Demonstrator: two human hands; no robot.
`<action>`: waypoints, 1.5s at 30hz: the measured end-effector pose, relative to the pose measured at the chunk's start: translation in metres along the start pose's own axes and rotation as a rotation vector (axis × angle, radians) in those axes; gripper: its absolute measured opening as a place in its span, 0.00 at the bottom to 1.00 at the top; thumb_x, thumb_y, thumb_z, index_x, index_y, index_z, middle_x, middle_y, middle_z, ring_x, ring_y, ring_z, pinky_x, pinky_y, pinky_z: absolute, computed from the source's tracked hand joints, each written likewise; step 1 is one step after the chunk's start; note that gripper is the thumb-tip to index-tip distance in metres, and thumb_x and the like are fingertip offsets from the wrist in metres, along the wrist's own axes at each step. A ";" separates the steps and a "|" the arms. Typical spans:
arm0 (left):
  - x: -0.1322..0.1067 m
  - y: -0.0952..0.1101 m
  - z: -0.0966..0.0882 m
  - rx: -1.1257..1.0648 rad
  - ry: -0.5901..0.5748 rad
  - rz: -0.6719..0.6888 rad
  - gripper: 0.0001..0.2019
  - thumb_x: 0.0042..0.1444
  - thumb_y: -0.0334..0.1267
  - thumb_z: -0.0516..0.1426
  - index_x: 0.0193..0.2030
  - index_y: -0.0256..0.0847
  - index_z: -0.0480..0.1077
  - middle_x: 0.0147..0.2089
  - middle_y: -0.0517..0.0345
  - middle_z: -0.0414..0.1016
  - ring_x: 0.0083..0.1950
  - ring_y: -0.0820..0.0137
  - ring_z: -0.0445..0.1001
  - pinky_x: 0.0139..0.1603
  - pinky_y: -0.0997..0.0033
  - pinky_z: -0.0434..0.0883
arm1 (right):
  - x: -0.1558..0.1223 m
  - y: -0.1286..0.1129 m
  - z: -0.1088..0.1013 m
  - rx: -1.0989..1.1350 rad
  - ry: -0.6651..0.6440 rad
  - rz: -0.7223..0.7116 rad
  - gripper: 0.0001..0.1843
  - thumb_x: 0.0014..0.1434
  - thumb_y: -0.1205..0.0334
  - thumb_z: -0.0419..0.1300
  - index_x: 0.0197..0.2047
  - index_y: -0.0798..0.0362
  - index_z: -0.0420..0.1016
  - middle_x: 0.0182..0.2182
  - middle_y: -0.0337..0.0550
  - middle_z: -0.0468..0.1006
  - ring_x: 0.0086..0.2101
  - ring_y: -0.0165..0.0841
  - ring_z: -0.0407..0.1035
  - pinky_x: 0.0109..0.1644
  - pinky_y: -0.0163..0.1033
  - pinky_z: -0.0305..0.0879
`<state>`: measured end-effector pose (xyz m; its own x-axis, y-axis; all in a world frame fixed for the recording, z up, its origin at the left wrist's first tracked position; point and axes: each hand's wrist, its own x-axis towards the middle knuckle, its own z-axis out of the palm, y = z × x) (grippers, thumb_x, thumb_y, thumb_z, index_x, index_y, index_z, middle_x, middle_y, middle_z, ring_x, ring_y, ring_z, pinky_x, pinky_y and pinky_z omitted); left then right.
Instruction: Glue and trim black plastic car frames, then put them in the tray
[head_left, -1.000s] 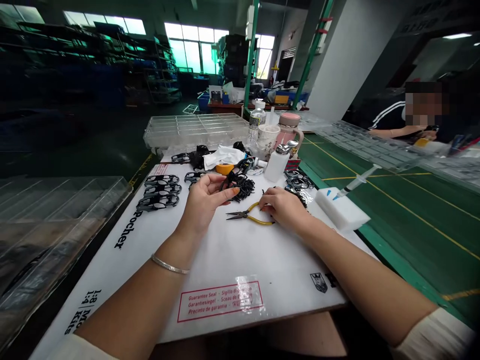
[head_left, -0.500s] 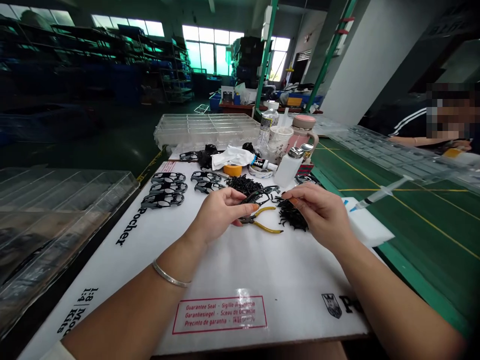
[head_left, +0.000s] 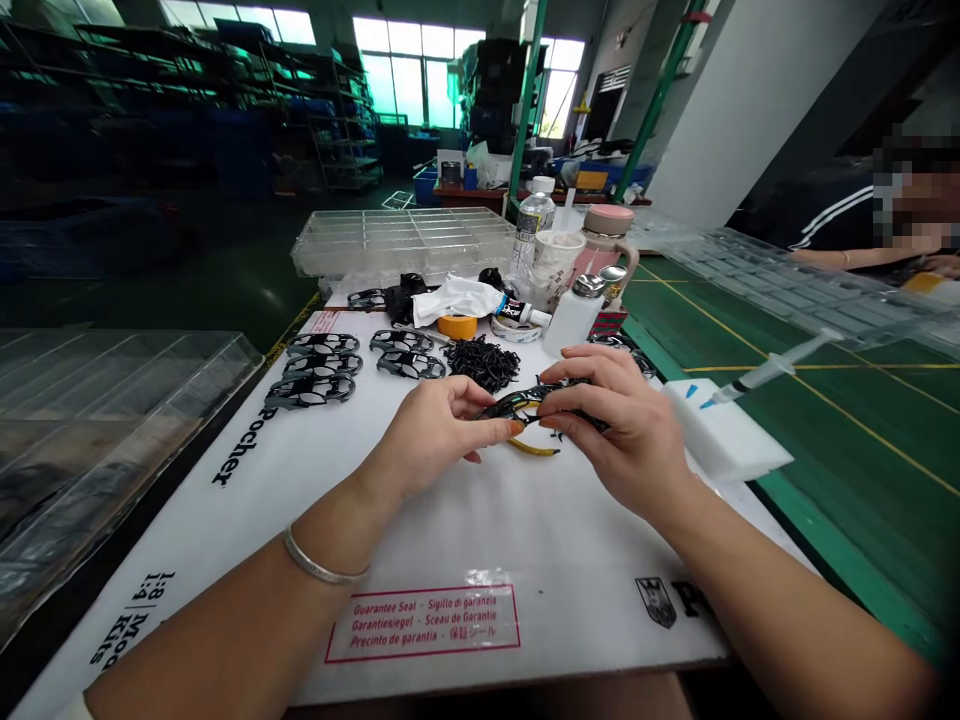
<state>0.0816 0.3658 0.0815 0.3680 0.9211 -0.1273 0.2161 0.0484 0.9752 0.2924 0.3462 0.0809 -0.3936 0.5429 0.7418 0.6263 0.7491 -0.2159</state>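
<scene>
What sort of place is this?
Probably a small-parts assembly workshop in a factory: a black frame part being worked by hand, pliers and a syringe at the bench, a clear divided tray, and tall storage racks behind.

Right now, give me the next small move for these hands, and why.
Probably lift the black plastic frame clear of the yellow-handled pliers: the left hand and right hand hold it directly above them, and most of the pliers is hidden beneath the hands.
</scene>
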 end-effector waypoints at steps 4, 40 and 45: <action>0.000 -0.002 -0.001 -0.020 -0.011 0.003 0.22 0.44 0.48 0.69 0.41 0.38 0.71 0.38 0.53 0.80 0.39 0.64 0.76 0.29 0.71 0.73 | -0.002 0.004 0.004 0.021 -0.061 0.014 0.05 0.60 0.70 0.61 0.38 0.51 0.75 0.45 0.44 0.76 0.55 0.41 0.64 0.60 0.52 0.62; -0.001 0.000 -0.001 -0.185 -0.041 0.029 0.20 0.42 0.43 0.71 0.39 0.36 0.73 0.36 0.52 0.79 0.37 0.66 0.77 0.32 0.72 0.71 | 0.001 -0.008 -0.002 0.004 0.000 -0.054 0.09 0.59 0.71 0.60 0.37 0.47 0.77 0.46 0.45 0.76 0.55 0.45 0.65 0.57 0.58 0.65; 0.000 -0.001 -0.003 -0.313 -0.077 -0.030 0.18 0.43 0.42 0.70 0.38 0.36 0.73 0.33 0.55 0.78 0.35 0.68 0.78 0.32 0.74 0.69 | 0.002 -0.012 -0.001 0.051 0.015 -0.055 0.09 0.60 0.73 0.59 0.38 0.49 0.76 0.44 0.45 0.77 0.53 0.42 0.67 0.57 0.54 0.65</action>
<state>0.0780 0.3669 0.0810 0.4353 0.8862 -0.1586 -0.0561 0.2025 0.9777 0.2848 0.3383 0.0857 -0.4162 0.4952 0.7626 0.5686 0.7962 -0.2067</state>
